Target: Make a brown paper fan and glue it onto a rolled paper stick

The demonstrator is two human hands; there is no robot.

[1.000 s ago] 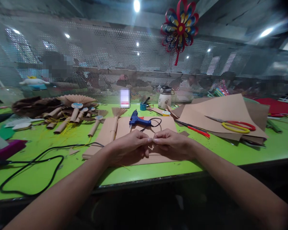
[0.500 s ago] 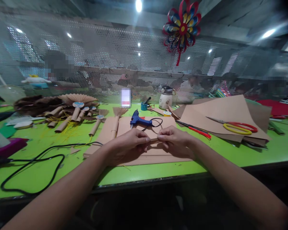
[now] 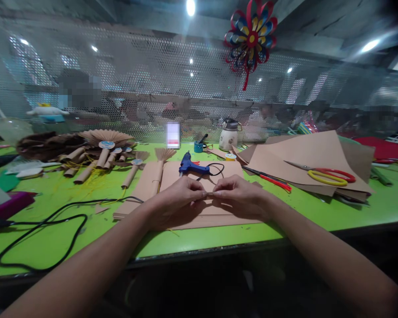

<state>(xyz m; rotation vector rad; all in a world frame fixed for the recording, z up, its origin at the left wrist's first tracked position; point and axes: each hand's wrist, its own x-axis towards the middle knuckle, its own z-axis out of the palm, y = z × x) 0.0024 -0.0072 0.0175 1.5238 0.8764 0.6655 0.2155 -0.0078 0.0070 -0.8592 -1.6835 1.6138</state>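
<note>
My left hand (image 3: 177,201) and my right hand (image 3: 239,196) meet fingertip to fingertip over a stack of brown paper sheets (image 3: 172,179) on the green table (image 3: 96,229). Both hands pinch a small brown paper piece (image 3: 209,194) between thumbs and forefingers; most of the piece is hidden by the fingers. Just behind the hands lies a blue glue gun (image 3: 190,167) with a black cord.
Folded brown paper fans on rolled handles (image 3: 102,154) lie at the left. A black cable (image 3: 46,229) loops across the near left. Red and yellow scissors (image 3: 328,176) rest on loose brown sheets (image 3: 305,157) at the right. A white bottle (image 3: 228,134) stands at the back.
My hands moved slightly apart, then came together again, with the fingertips touching on the small paper piece. Nothing else on the table moved.
</note>
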